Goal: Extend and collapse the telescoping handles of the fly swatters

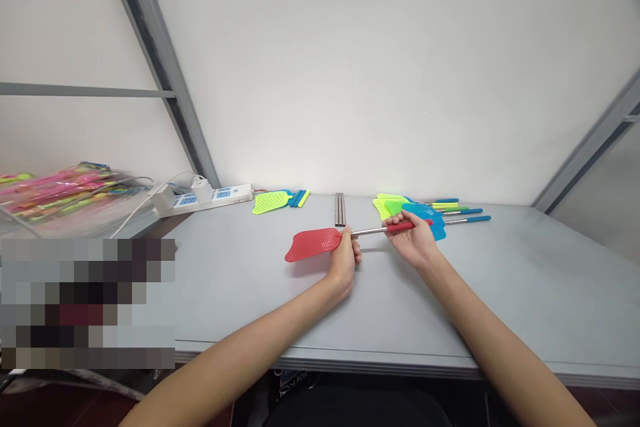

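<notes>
A red fly swatter [314, 244] with a metal rod and a red grip is held level above the grey table, its perforated head pointing left. My left hand [346, 255] is closed round the rod just beside the head. Around the red grip at the other end, my right hand [410, 237] is closed too. Behind my right hand lie several fly swatters [418, 213] in yellow, green and blue, their grips pointing right. Farther back, in the middle, several metal tubes [341, 209] rest side by side. Left of them are a yellow swatter head [271, 202] and several blue and yellow grips [301, 198].
A white power strip [220, 196] with plugs and cables lies along the table's back left edge. Plastic-wrapped pink and yellow goods [65, 193] are piled at the far left. Grey metal posts [165, 60] flank the white wall behind the table [240, 293]. The lower left is pixelated.
</notes>
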Demonstrator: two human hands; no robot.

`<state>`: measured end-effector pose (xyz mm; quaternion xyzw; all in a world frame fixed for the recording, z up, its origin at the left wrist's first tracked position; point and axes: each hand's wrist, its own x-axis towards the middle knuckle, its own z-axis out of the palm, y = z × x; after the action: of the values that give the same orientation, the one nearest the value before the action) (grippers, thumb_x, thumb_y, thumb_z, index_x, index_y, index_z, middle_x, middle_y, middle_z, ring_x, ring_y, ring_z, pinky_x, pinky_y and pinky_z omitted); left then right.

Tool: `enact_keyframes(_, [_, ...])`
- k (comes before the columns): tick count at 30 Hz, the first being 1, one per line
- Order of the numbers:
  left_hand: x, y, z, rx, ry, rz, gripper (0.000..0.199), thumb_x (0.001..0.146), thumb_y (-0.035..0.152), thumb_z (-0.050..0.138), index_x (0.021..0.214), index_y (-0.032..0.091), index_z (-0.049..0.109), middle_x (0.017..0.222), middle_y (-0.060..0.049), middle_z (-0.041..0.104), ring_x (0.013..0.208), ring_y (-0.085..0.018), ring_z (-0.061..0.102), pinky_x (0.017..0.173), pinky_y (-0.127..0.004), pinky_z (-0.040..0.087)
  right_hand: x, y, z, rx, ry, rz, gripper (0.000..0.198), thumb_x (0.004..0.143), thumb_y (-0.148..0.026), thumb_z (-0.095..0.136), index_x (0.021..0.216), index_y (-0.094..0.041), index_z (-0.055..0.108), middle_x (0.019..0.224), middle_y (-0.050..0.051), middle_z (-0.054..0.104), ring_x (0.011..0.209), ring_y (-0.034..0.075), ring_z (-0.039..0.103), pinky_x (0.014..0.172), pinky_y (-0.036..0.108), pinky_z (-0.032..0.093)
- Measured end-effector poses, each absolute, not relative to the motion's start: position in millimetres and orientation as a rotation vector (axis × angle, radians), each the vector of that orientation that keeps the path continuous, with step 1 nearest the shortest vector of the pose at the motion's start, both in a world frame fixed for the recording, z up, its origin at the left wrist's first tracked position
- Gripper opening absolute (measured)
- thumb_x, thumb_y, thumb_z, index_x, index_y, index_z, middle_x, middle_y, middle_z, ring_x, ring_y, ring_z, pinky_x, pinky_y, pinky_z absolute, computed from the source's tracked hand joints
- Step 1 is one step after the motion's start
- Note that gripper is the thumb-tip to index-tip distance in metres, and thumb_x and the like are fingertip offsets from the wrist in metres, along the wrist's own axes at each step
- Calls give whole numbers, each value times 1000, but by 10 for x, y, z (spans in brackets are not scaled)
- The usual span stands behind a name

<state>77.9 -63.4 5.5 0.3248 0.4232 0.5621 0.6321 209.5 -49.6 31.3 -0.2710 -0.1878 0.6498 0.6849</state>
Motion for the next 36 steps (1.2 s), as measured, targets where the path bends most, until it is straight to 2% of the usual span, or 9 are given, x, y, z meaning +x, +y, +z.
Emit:
enact_keyframes(2, [764, -603, 50, 745, 964, 1277, 29, 77, 41, 42, 59, 18, 36, 41, 8, 33, 34, -5, 31, 39, -19, 24, 2082, -512, 311, -697, -490, 1459, 20, 77, -17, 40, 57, -18, 44, 54, -1, 52, 54, 11, 53, 59, 27, 48])
enact_keyframes(6, [728, -542, 45, 767, 942, 1262, 33, 78, 38, 39, 54, 19, 27, 38, 9, 24, 31, -4, 26, 38, -19, 21, 2050, -545, 276, -915, -629, 1481, 17, 73, -23, 41, 60, -17, 50, 53, 3, 55, 52, 17, 54, 49, 30, 45])
enact_keyframes(9, [687, -502, 53, 798, 902, 1213, 35, 78, 39, 40, 53, 19, 26, 38, 10, 22, 31, -4, 25, 38, -19, 21, 2040, -548, 236, -1020, -711, 1510, 22, 72, -27, 38, 55, -17, 48, 44, 3, 51, 43, 17, 50, 42, 29, 40])
enact_keyframes(12, [638, -470, 70, 839, 823, 1104, 38, 76, 45, 43, 53, 19, 28, 39, 9, 23, 32, -4, 26, 39, -19, 23, 2051, -534, 201, -1055, -767, 1519, 30, 72, -31, 33, 45, -20, 38, 36, 0, 40, 35, 15, 43, 38, 27, 35])
enact_keyframes(15, [601, -451, 80, 874, 750, 1016, 42, 74, 51, 46, 53, 18, 31, 39, 9, 24, 33, -4, 26, 39, -19, 25, 2071, -519, 176, -1014, -811, 1511, 32, 72, -31, 31, 41, -21, 28, 33, -3, 30, 34, 12, 38, 37, 25, 31])
enact_keyframes(21, [596, -456, 62, 906, 734, 976, 45, 73, 55, 44, 52, 19, 29, 38, 10, 21, 33, -4, 21, 37, -19, 23, 2120, -514, 119, -906, -888, 1593, 32, 70, -30, 34, 41, -21, 24, 34, -5, 25, 35, 10, 34, 38, 24, 29])
enact_keyframes(26, [602, -482, 87, 914, 749, 984, 46, 72, 56, 46, 51, 19, 28, 39, 10, 20, 32, -4, 20, 37, -19, 22, 2176, -508, 73, -860, -946, 1695, 32, 71, -34, 33, 42, -21, 27, 34, -5, 24, 34, 10, 29, 36, 22, 25])
enact_keyframes(36, [619, -482, 95, 887, 786, 1037, 45, 73, 54, 45, 51, 19, 27, 38, 11, 19, 30, -3, 20, 35, -19, 22, 2169, -521, 92, -814, -1054, 1706, 34, 74, -35, 33, 43, -20, 31, 37, -5, 27, 36, 10, 31, 38, 22, 28])
